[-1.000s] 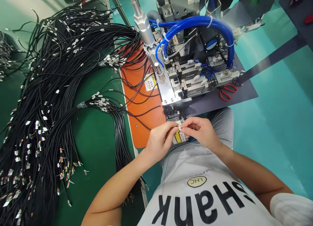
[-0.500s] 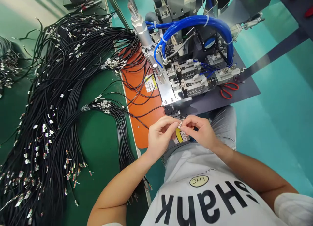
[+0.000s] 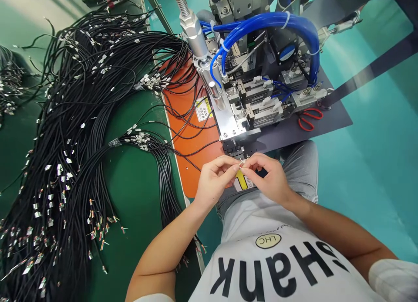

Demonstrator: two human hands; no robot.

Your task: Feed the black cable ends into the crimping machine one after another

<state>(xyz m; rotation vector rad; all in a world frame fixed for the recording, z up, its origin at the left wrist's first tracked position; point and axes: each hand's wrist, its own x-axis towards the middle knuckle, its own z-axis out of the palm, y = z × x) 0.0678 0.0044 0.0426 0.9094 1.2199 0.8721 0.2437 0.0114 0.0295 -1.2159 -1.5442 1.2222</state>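
Observation:
My left hand (image 3: 214, 180) and my right hand (image 3: 267, 175) meet fingertip to fingertip just below the machine's front jaw (image 3: 235, 150). Both pinch a small silvery metal terminal (image 3: 241, 164) at the end of a thin black cable (image 3: 183, 156) that runs left over the orange mat (image 3: 187, 132). The fingers of both hands are curled closed around that small piece. A yellow warning label (image 3: 241, 180) shows beneath the fingertips.
A metal crimping machine (image 3: 248, 84) with blue air hoses (image 3: 264, 25) stands ahead. Red-handled scissors (image 3: 308, 119) lie on the dark base plate at right. Large bundles of black cables with metal ends (image 3: 65, 132) cover the green table (image 3: 130, 188) at left.
The hands have kept the same pinch and edged slightly up towards the machine's jaw. The view has shifted a little to the left.

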